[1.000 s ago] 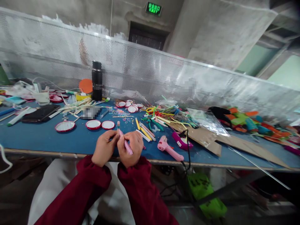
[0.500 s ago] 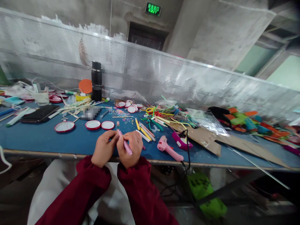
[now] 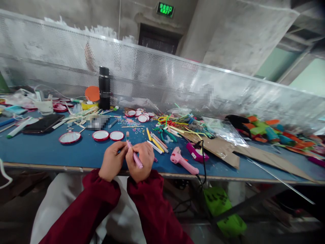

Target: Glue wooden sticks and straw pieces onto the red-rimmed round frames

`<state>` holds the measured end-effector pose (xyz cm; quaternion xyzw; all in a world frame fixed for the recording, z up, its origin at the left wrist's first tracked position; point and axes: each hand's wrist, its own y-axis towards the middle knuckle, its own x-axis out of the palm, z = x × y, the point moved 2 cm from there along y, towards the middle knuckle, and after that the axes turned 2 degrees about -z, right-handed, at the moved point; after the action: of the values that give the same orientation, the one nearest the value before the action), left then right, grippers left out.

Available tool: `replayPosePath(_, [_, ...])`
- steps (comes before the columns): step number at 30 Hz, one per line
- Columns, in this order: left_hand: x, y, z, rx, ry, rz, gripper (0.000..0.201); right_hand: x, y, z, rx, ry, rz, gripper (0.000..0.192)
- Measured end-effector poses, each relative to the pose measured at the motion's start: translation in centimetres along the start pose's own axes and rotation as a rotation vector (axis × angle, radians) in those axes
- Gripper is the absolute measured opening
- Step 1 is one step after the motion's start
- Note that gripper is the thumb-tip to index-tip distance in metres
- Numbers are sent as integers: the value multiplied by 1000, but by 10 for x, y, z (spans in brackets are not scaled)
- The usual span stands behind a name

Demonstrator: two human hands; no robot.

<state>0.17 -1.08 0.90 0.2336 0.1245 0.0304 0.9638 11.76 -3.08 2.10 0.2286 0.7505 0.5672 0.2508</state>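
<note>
My right hand (image 3: pixel 139 162) is closed around a lilac marker pen (image 3: pixel 137 160), its thick end sticking out toward me. My left hand (image 3: pixel 112 160) is in a pinch right beside the pen's far end, fingertips close to the right hand's. A small pinkish-brown piece with a pale band (image 3: pixel 127 135) pokes up just beyond the fingers. Whether it belongs to the pen or is a separate item pinched by the left hand I cannot tell. Both hands are just above the front edge of the blue table (image 3: pixel 38 151).
Red-rimmed white lids (image 3: pixel 101 135) lie beyond my hands. To the right are several markers (image 3: pixel 157 144), a pink glue gun (image 3: pixel 183 161), a purple device (image 3: pixel 196 152) and cardboard (image 3: pixel 218 150). Behind stands a black bottle (image 3: pixel 104 88); a dark phone (image 3: pixel 43 123) is at left.
The pen has tilted very slightly in my right hand. Otherwise both hands keep their place and grip.
</note>
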Motion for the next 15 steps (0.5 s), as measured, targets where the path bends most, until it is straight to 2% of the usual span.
replayPosePath(8, [-1,-1,6,-11,28,-2,30,-2,-2,2,58,-61,47,16])
replayPosePath(15, [-1,-1,5,2,2,11,29,-1,0,0,-2,20,13,15])
